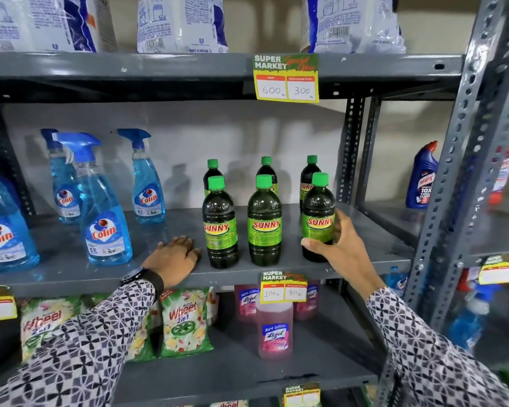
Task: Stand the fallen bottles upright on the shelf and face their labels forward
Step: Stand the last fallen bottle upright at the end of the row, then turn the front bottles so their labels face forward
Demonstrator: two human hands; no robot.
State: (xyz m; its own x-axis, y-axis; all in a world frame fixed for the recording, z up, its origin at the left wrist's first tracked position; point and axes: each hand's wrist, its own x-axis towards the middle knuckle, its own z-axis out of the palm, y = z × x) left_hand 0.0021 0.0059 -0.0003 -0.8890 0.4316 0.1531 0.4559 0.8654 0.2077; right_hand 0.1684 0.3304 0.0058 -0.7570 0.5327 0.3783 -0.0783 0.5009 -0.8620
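Note:
Several dark green Sunny bottles with green caps stand upright on the grey middle shelf (370, 245) in two rows. The front left bottle (219, 227) and front middle bottle (264, 227) show their labels forward. My right hand (340, 245) wraps around the lower part of the front right bottle (318, 212), whose label also faces forward. My left hand (174, 257) lies flat on the shelf, palm down, just left of the front left bottle and holding nothing. Three more bottles (266, 171) stand in the back row, partly hidden.
Blue Colin spray bottles (106, 224) stand on the shelf's left half. A price tag (284, 287) hangs on the shelf's front edge. Wheel detergent packs (185, 321) and pink Lizol bottles (274, 330) fill the shelf below. A slotted steel upright (465, 171) rises at the right.

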